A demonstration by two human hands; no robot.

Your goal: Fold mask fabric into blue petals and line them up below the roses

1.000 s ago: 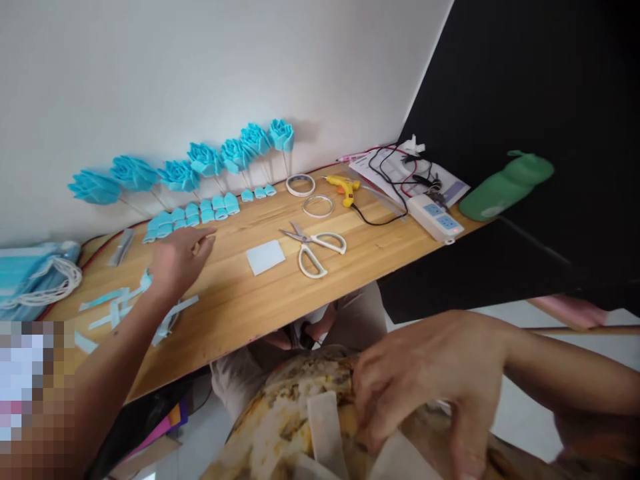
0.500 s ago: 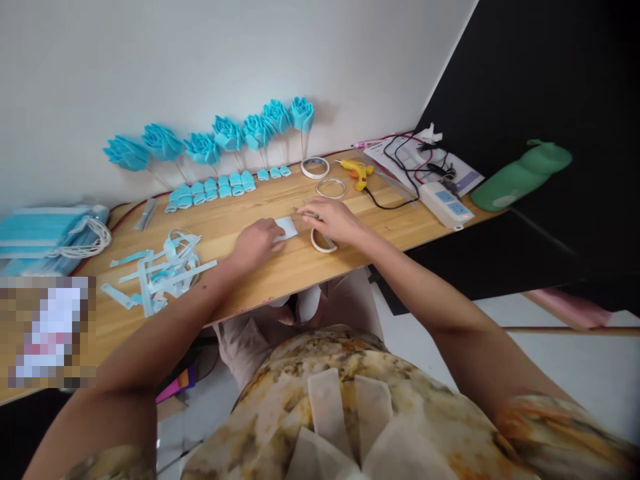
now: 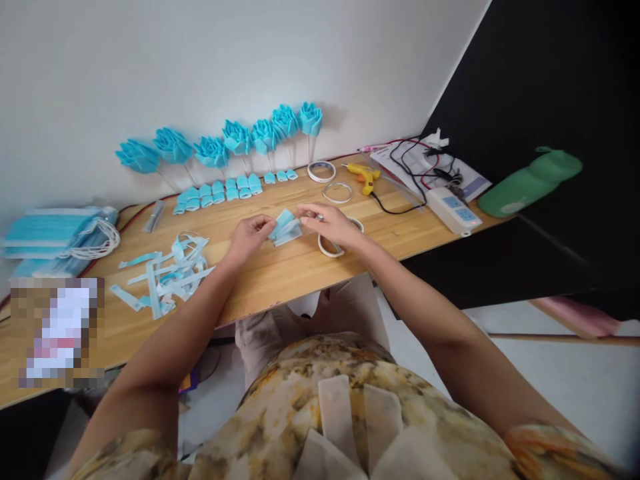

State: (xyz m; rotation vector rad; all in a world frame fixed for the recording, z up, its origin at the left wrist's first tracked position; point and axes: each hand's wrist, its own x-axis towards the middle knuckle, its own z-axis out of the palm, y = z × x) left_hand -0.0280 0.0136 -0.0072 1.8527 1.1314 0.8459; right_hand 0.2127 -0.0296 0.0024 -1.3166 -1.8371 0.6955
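Observation:
My left hand (image 3: pixel 253 235) pinches the left edge of a light blue piece of mask fabric (image 3: pixel 287 227), partly folded, with a paler layer below. Close to that fabric's right side, my right hand (image 3: pixel 330 225) has curled fingers around a small metallic tool (image 3: pixel 320 217), mostly hidden, so its kind is unclear. Beneath the right hand and wrist lies a white tape ring (image 3: pixel 330 249), partly covered. Behind my hands stand short rows of folded blue fabric pieces (image 3: pixel 218 192).
Blue fabric roses (image 3: pixel 237 137) on sticks lean against the wall. Cut strips (image 3: pixel 167 277) and stacked masks (image 3: pixel 53 233) lie left. Two more rings, one a tape roll (image 3: pixel 321 171), a yellow glue gun (image 3: pixel 365 179), a power strip (image 3: pixel 454 210) and a green bottle (image 3: pixel 530 183) are right.
The fabric, earlier pale side up under my left hand, now shows its blue side, lifted and folded. My left fingers have moved to pinch its left edge. The view has shifted slightly.

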